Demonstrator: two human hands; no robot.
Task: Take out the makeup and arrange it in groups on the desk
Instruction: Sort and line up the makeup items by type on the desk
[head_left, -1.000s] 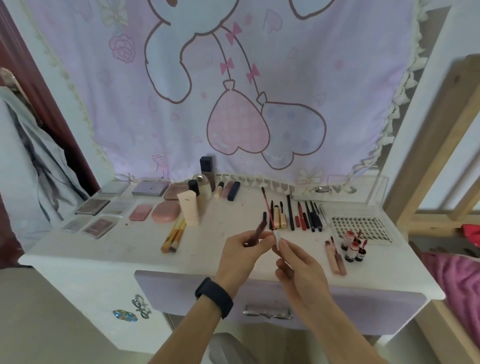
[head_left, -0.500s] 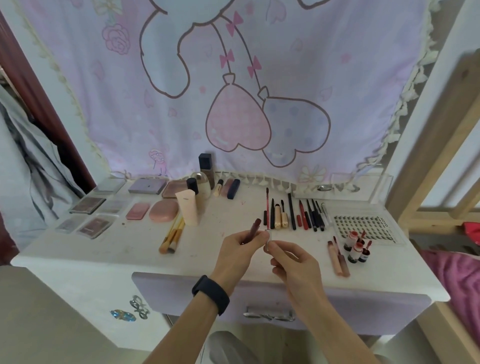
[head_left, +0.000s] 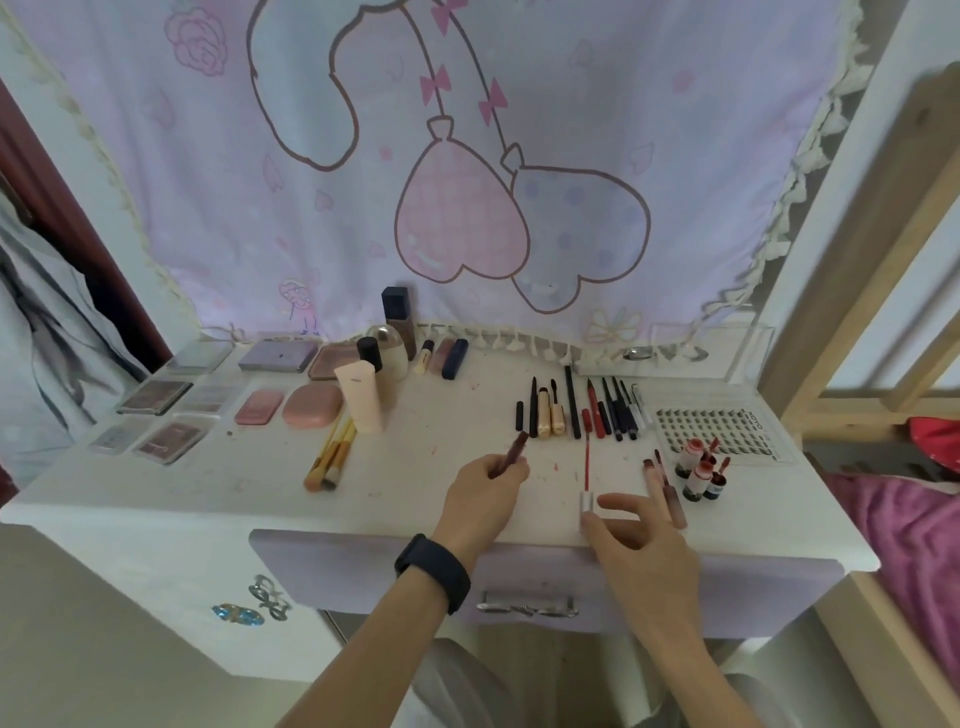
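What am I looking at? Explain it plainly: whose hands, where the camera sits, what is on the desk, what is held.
There is no machine here. A person works with bare hands, and the one current picture comes from a camera worn on the head, looking forward and down.

The left hand, above a dark wristband, grips a dark red tube. The right hand is at the pale cap of a thin red wand. I cannot tell whether it pinches the cap or has let go.

On the white desk the makeup lies in groups: palettes at the left, brushes beside them, a row of pencils in the middle, and small red bottles at the right.
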